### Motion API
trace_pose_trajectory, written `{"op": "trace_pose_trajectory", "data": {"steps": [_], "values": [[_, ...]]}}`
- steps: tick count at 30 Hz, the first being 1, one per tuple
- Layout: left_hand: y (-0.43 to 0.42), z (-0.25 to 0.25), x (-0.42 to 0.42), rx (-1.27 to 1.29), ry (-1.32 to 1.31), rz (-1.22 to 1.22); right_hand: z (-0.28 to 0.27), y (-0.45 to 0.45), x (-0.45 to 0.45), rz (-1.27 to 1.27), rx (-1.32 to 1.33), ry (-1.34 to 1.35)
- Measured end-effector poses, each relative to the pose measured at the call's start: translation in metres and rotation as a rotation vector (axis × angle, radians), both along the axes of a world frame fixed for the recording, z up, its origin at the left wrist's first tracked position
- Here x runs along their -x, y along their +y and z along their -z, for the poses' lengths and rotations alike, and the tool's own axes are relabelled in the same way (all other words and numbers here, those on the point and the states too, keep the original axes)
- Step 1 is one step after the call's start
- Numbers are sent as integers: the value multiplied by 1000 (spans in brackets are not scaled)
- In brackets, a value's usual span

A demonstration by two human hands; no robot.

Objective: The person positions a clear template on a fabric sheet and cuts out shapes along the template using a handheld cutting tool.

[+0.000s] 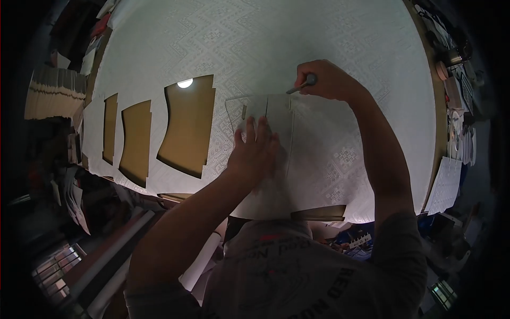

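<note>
A large pale sheet with a woven-looking zigzag relief [255,37] covers the table. On it lies a pale flat pattern template [280,119] with narrow slots and a curved left side. My left hand [252,151] rests flat on this template, fingers spread and pointing away from me. At the template's far right corner, my right hand [326,80] is closed around a small knife with a rounded grey handle end [310,79]. The knife's tip points down and left and meets the sheet at the template's far edge.
Several curved panel-shaped openings in the sheet, left of the template, show brown board [190,125] beneath. A small bright spot [185,83] sits at the largest one. Stacked papers [56,93] stand beyond the left edge. A metal mug [456,56] and more papers line the right edge.
</note>
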State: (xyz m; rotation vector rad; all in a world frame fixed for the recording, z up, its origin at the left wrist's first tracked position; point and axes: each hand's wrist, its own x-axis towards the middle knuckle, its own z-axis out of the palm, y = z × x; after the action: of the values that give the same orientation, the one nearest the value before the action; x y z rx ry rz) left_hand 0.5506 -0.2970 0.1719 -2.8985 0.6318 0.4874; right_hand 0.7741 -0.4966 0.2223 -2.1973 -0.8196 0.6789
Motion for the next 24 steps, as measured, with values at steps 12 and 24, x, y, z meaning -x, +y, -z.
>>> {"op": "trace_pose_trajectory", "data": {"steps": [12, 24], "values": [[-9, 6, 2, 12, -87, -79, 46, 123, -1, -311, -284, 1], [-19, 10, 1, 85, -29, -202, 67, 129, 8, -275, -377, 65]]}}
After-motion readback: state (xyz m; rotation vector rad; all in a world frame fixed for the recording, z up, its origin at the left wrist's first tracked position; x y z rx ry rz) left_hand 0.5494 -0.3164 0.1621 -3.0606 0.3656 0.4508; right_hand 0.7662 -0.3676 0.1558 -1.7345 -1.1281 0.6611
